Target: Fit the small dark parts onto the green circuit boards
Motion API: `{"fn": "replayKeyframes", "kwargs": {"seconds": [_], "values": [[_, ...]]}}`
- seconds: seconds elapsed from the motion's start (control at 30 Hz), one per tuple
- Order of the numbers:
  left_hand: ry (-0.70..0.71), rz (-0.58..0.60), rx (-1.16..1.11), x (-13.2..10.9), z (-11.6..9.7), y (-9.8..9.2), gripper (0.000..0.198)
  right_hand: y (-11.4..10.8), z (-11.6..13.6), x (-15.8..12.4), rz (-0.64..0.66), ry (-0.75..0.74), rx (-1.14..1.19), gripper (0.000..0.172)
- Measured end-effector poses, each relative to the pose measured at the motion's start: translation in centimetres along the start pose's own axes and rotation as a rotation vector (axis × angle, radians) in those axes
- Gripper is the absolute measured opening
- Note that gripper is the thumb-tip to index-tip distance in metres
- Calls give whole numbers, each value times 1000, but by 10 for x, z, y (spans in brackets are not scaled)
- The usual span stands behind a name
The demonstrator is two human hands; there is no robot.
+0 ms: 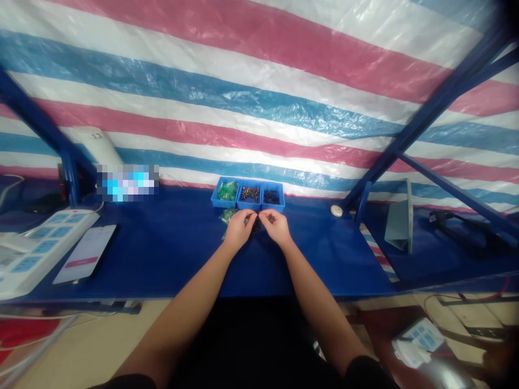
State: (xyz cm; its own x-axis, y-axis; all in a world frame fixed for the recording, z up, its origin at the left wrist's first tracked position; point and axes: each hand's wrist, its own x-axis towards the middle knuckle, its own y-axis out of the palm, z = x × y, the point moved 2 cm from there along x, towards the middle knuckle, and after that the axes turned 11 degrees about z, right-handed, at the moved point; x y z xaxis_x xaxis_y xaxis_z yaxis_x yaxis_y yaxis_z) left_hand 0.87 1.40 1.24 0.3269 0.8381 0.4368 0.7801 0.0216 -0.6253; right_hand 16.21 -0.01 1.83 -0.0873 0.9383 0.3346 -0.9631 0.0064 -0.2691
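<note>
Pinching, that is what both sets of my fingers are doing: my left hand [239, 229] and my right hand [278, 227] meet tip to tip over the blue table [170, 254], thumb and forefinger of each closed down tight. Whatever sits between the tips is too small for me to make out. Right under the meeting point lies a dark little heap [256, 227] on the table top, touching or nearly touching my knuckles. At about ten o'clock from my left hand, a few loose green pieces [227, 216] lie just beside it.

At twelve o'clock, near my fingertips, stand three blue bins side by side. The left bin [227, 193] holds green parts, the middle bin [250, 195] holds small dark, glinting ones, and the right bin [272, 196] holds black ones.

Far out at nine o'clock lie a phone [85, 254], face up, and beyond it a white power strip [38, 246]. At three o'clock, well apart, a grey folded stand [399, 224] stands upright. A striped tarp [259, 81] hangs behind everything.
</note>
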Motion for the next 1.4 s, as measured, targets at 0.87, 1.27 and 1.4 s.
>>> {"fn": "replayKeyframes", "kwargs": {"seconds": [0.87,1.27,1.4], "values": [[-71,-15,-30,-1,2,0,23,-24,4,1,-578,-263,-291,22],[-40,-27,-32,-1,3,0,22,-31,-31,12,-100,-49,-486,22],[-42,-17,-28,-1,2,0,22,-25,-39,11,148,-49,-573,25]]}}
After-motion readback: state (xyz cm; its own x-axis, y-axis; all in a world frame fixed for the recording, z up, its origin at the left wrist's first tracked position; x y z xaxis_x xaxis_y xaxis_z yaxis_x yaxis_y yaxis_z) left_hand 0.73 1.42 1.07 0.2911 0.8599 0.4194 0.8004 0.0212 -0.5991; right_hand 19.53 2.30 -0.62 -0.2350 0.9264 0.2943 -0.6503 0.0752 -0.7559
